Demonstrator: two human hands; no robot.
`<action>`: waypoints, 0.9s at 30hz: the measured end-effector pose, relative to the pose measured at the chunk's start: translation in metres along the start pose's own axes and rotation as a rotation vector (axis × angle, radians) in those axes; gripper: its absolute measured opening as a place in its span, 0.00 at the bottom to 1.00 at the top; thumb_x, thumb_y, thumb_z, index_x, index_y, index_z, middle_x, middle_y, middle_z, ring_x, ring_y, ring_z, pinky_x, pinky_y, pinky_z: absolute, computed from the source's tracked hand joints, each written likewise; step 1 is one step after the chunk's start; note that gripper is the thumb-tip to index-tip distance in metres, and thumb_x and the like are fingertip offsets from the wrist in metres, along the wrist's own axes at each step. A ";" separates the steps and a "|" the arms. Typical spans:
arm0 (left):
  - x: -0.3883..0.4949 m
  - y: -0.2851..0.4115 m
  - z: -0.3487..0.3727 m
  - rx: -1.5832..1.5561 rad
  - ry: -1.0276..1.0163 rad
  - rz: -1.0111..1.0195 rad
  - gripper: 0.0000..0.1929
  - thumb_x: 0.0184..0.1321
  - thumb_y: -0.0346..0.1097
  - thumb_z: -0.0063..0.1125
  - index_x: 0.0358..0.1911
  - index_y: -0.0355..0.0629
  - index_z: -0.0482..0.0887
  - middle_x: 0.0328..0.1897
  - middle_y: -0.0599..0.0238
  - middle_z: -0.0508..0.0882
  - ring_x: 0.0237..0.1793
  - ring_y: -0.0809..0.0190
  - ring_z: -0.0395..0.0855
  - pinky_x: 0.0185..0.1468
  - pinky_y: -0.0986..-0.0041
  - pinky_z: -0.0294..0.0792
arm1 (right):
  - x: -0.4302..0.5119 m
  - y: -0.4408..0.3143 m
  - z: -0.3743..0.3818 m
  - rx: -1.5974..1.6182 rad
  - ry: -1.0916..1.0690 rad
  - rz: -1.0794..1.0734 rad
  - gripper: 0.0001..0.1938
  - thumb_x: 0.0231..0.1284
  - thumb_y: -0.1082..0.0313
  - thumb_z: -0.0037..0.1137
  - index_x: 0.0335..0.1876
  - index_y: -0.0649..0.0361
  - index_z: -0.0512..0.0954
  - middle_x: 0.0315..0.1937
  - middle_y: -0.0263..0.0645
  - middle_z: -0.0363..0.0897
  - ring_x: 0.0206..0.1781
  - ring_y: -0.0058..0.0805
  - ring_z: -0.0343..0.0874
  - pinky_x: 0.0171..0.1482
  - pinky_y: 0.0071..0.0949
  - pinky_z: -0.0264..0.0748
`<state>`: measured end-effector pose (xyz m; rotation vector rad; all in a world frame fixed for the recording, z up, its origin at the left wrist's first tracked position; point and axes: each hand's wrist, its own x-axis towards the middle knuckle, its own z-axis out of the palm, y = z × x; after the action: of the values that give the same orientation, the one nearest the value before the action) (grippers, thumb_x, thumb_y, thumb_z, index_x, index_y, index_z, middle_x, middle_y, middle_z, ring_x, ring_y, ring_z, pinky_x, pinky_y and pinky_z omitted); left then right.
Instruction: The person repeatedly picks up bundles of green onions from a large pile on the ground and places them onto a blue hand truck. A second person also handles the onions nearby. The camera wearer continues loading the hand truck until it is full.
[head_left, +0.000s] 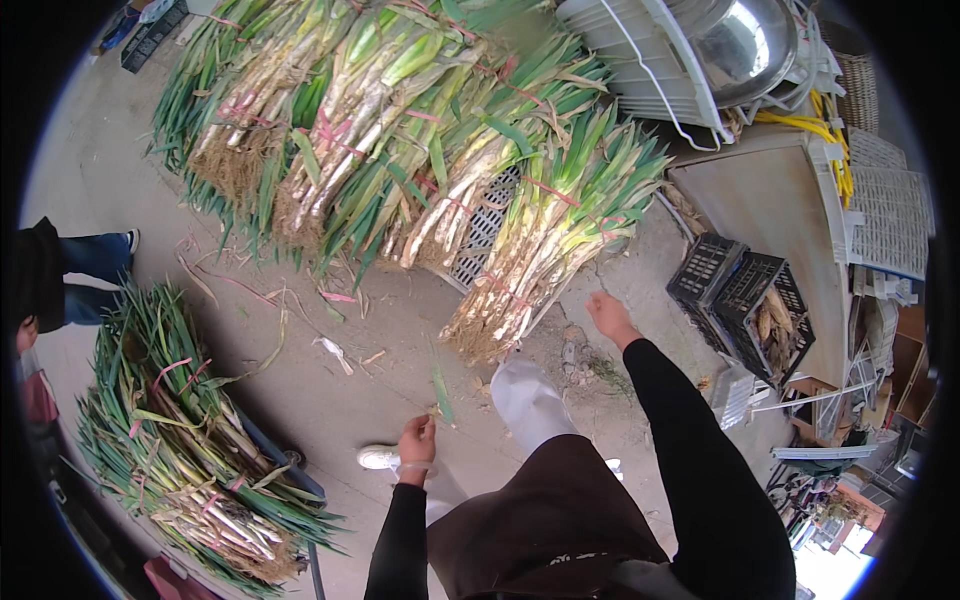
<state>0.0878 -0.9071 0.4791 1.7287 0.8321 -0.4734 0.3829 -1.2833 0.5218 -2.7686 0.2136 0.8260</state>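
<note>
My left hand (417, 442), with a pale bracelet at the wrist, hangs above the concrete floor, its fingers curled and nothing seen in them. Further forward on the right, my right hand (611, 319) is also loosely closed and empty. It is nearest to a bundle of leeks or large green onions (517, 277) bound with pink ties, roots towards me, and does not touch it. More tied bundles (360, 112) lie in a heap beyond, partly over a grey slatted plastic crate (487, 217). Another stack of bundles (202, 450) rests on a cart (304, 480) at my left.
Black plastic crates (739, 300), one holding corn-like pieces, stand at the right beside a large panel (765, 217). A metal basin (739, 45) and white racks are piled behind. Another person (56, 277) stands at the far left. Leaf scraps (442, 386) litter the floor (360, 427).
</note>
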 end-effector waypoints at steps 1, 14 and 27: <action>0.017 0.020 0.034 0.008 -0.060 -0.047 0.16 0.61 0.43 0.56 0.43 0.37 0.83 0.42 0.50 0.84 0.40 0.52 0.84 0.45 0.66 0.74 | 0.026 0.009 -0.005 -0.025 0.024 -0.067 0.19 0.62 0.55 0.50 0.53 0.59 0.72 0.47 0.52 0.77 0.52 0.52 0.75 0.53 0.45 0.71; 0.188 0.158 0.292 -0.585 0.092 -0.328 0.36 0.53 0.44 0.63 0.62 0.30 0.64 0.62 0.41 0.71 0.62 0.45 0.69 0.65 0.65 0.60 | 0.194 0.003 0.006 -0.140 0.328 -0.321 0.25 0.51 0.71 0.60 0.54 0.60 0.63 0.57 0.51 0.65 0.57 0.49 0.66 0.59 0.42 0.64; 0.183 0.158 0.181 -1.106 -0.332 -0.540 0.13 0.57 0.47 0.60 0.40 0.48 0.82 0.30 0.74 0.74 0.33 0.70 0.71 0.37 0.75 0.65 | 0.142 -0.007 -0.051 0.645 -0.047 -0.213 0.12 0.63 0.63 0.57 0.44 0.57 0.69 0.39 0.34 0.72 0.40 0.20 0.71 0.47 0.19 0.70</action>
<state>0.3440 -1.0474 0.4031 0.3901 1.0304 -0.4920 0.5283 -1.2999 0.4857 -2.1214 0.1404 0.6255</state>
